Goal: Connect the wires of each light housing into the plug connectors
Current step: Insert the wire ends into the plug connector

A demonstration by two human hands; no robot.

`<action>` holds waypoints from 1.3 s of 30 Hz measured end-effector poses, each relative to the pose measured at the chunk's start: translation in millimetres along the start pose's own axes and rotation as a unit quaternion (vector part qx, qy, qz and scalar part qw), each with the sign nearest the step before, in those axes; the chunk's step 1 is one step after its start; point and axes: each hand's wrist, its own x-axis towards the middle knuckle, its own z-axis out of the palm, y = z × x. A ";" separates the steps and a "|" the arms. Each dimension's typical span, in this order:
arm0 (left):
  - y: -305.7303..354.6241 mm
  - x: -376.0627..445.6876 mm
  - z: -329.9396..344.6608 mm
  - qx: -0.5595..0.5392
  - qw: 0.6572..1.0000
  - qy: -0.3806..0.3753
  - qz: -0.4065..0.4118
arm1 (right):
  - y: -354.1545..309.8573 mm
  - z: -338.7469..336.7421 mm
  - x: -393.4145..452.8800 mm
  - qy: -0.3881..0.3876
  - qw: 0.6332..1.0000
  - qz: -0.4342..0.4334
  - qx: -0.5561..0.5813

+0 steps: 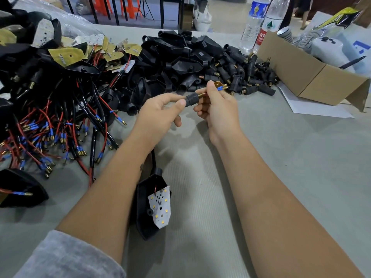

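Note:
My left hand (160,111) grips a black ribbed plug connector (192,99) with a brass threaded end. My right hand (215,108) pinches the wire ends (221,87), which have blue sleeves and brass tips and stick out past the brass thread. A black light housing (148,209) with a white LED board (160,205) lies on the table between my forearms. Its black cable (154,159) runs up under my left wrist.
A heap of housings with red and black wires (50,127) fills the left side. Loose black housings (180,55) and plug connectors (247,77) are piled behind my hands. A cardboard box (305,77) and two water bottles (259,23) stand at the back right.

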 end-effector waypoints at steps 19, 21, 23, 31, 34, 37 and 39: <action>5.4 -0.4 4.6 -0.015 0.999 -0.008 -0.045 | -0.8 -3.0 5.7 0.066 0.978 0.017 0.195; 5.3 -0.6 4.8 -0.008 0.999 -0.003 -0.042 | -1.0 -3.3 6.9 0.066 0.977 0.021 0.201; 5.0 0.7 5.1 0.012 0.999 0.008 -0.045 | -1.2 -2.3 7.1 0.047 0.981 0.023 0.185; 6.2 -0.5 2.8 -0.018 1.000 0.013 0.007 | 1.6 6.1 -0.1 -0.091 0.995 0.017 0.024; 4.5 0.7 2.5 -0.002 1.000 0.028 0.002 | 2.0 5.8 -0.9 -0.098 0.995 0.015 0.021; 5.6 3.0 4.9 0.000 0.998 0.040 -0.039 | 2.6 6.4 -1.4 -0.089 0.996 0.009 0.018; 6.6 4.2 6.3 0.003 0.997 0.042 -0.065 | 3.5 7.7 -1.9 -0.082 0.997 0.000 0.006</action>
